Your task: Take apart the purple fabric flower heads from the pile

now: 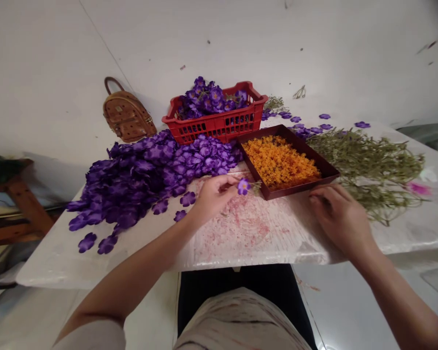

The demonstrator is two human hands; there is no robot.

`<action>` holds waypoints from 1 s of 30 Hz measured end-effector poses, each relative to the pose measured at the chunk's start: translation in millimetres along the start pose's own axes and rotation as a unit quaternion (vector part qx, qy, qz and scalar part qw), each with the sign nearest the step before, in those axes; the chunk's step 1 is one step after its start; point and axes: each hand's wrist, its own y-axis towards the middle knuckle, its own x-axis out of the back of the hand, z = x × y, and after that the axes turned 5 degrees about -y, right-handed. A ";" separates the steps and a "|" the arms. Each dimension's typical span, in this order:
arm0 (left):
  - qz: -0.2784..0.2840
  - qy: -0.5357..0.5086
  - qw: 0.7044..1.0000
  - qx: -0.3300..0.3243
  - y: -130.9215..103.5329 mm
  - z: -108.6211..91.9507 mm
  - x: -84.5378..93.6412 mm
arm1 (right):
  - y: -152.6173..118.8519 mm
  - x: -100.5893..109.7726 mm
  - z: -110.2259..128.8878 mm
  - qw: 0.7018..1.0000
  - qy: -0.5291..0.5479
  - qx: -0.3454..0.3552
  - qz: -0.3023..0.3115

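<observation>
Two bare hands: left hand [211, 197] pinches a small purple fabric flower [244, 186]; right hand [337, 214] rests loosely curled beside the dark red tray of orange petals [328, 170].

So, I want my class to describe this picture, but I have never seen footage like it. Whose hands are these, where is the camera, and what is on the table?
There is no machine here: a person wears a camera on the head, looking forward and down, so the two bare arms reaching in from below are the wearer's own. The left hand pinches a small purple flower on a thin stem. The right hand rests on the white table, fingers curled, holding nothing that I can see. On the table lie a heap of purple petals, a red basket with more purple flowers, a dark tray of orange bits, and a pile of green stems. A brown bag stands behind, by the wall.
</observation>
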 end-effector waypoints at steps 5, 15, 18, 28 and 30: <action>-0.090 0.058 0.994 0.026 -13.8 17.6 57.5 | 5.4 10.2 16.8 0.996 -0.042 0.030 -0.079; -0.154 0.205 0.967 -0.002 -23.9 22.3 97.5 | 63.8 -61.5 132.9 0.986 0.023 0.113 0.121; -0.153 0.100 0.983 0.038 -18.0 8.1 98.6 | 84.8 -86.4 139.1 0.977 0.001 0.128 0.170; -0.085 -0.193 0.972 0.101 3.0 14.3 87.0 | 110.0 -101.0 169.9 0.922 0.306 0.057 0.231; -0.068 -0.194 0.973 0.107 2.1 13.7 86.5 | 108.9 -105.3 175.7 0.905 0.329 0.048 0.265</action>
